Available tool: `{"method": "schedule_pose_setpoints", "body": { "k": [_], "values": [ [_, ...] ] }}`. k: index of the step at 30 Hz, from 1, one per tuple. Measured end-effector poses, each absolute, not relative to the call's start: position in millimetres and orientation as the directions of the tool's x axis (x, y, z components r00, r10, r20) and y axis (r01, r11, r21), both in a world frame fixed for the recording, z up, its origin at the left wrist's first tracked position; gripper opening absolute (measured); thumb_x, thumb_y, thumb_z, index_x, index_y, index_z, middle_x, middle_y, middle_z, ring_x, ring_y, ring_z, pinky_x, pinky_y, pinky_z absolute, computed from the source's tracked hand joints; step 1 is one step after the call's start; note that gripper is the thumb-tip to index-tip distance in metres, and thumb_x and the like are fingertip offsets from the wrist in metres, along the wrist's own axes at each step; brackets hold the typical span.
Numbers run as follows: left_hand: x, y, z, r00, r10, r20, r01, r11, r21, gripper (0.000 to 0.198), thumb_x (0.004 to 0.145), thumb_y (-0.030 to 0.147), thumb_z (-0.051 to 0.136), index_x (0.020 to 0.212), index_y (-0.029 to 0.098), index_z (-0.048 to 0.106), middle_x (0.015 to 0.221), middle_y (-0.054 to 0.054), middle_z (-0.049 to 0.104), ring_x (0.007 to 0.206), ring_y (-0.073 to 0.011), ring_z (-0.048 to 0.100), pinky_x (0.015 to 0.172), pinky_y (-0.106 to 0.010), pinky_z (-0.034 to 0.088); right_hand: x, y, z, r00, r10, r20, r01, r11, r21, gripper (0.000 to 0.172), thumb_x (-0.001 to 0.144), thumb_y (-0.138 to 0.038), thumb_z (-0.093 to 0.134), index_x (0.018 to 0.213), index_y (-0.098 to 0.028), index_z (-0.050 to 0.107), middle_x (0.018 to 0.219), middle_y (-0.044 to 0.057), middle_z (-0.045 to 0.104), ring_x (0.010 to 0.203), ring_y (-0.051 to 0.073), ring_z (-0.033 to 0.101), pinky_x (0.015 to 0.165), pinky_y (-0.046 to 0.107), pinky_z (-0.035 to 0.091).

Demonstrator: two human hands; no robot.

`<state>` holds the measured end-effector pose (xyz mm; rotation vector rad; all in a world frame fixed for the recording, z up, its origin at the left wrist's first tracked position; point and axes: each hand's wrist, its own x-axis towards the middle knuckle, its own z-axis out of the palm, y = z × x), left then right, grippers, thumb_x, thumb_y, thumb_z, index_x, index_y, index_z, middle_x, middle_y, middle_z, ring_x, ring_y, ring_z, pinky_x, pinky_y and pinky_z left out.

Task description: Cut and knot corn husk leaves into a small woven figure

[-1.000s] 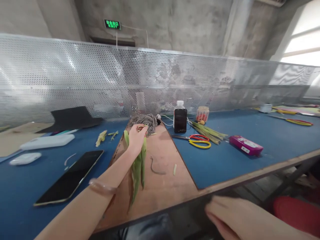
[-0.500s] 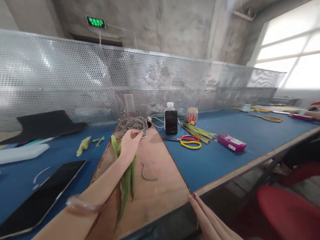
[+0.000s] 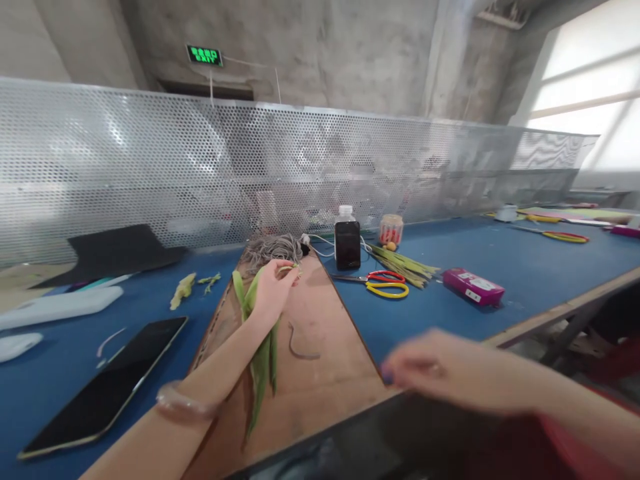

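My left hand (image 3: 273, 293) is closed in a pinch on a green leafy stem (image 3: 260, 373), above a brown board (image 3: 335, 327). Long leaves trail from under the wrist toward the front of the board, and thin pale ends poke out past the fingertips. Just beyond the fingers lies a heap of grey yarn (image 3: 273, 249), with one short grey strand (image 3: 301, 354) loose on the board. My right hand (image 3: 435, 367) is over the board's right front corner, its fingers bent and smeared by motion. Whether it holds anything cannot be made out.
Right of the board lie scissors (image 3: 387, 290), a bundle of green stems (image 3: 405, 263) and a purple packet (image 3: 473, 287). A phone (image 3: 347, 244) leans on a bottle (image 3: 345, 213) beside a jar (image 3: 391, 231). Leftward is a large black phone (image 3: 107, 390). A perforated metal screen (image 3: 310, 153) stands behind.
My right hand has risen from the board's front corner, its fingers going from straight to bent. My left hand keeps hold of the leafy stem. The whole view has shifted slightly.
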<state>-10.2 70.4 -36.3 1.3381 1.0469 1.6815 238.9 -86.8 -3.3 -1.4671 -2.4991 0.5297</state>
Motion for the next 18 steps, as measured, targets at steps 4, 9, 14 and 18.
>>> {"method": "schedule_pose_setpoints", "body": {
  "k": [4, 9, 14, 18],
  "values": [
    [-7, 65, -32, -0.112, 0.928, 0.354, -0.147, -0.368, 0.918, 0.024, 0.058, 0.024, 0.067, 0.078, 0.015, 0.056, 0.064, 0.002, 0.060, 0.054, -0.0100, 0.055, 0.059, -0.024, 0.045, 245, 12, 16, -0.324, 0.927, 0.187, 0.941, 0.337, -0.039, 0.030, 0.079, -0.008, 0.037, 0.098, -0.006, 0.060, 0.097, 0.014, 0.059, 0.086, 0.019, 0.054, 0.078, 0.028, 0.039],
    [-1, 65, -34, 0.029, 0.957, 0.289, -0.319, -0.266, 0.910, 0.028, 0.058, 0.023, 0.069, 0.083, 0.012, 0.059, 0.064, -0.001, 0.063, 0.057, -0.0117, 0.059, 0.064, -0.026, 0.046, 257, 63, 3, -0.378, 0.920, 0.098, 0.925, 0.372, 0.081, 0.021, 0.061, 0.000, 0.049, 0.072, -0.011, 0.063, 0.076, 0.010, 0.058, 0.077, 0.020, 0.053, 0.071, 0.026, 0.038],
    [-2, 72, -39, 0.093, 0.975, 0.204, -0.472, -0.137, 0.871, 0.026, 0.056, 0.020, 0.072, 0.077, 0.012, 0.058, 0.070, -0.003, 0.066, 0.065, -0.0138, 0.063, 0.070, -0.027, 0.047, 263, 74, -2, -0.405, 0.912, 0.063, 0.911, 0.396, 0.118, 0.027, 0.055, 0.002, 0.048, 0.075, -0.014, 0.058, 0.090, 0.011, 0.053, 0.086, 0.021, 0.050, 0.069, 0.025, 0.038],
    [-5, 72, -36, 0.088, 0.984, 0.154, -0.548, -0.081, 0.833, 0.023, 0.057, 0.017, 0.072, 0.073, 0.014, 0.056, 0.072, -0.003, 0.067, 0.069, -0.0133, 0.064, 0.071, -0.023, 0.047, 261, 80, -4, -0.396, 0.917, 0.039, 0.913, 0.390, 0.121, 0.023, 0.053, 0.004, 0.045, 0.064, -0.014, 0.053, 0.089, 0.011, 0.052, 0.083, 0.021, 0.050, 0.067, 0.025, 0.037]
  ]
}}
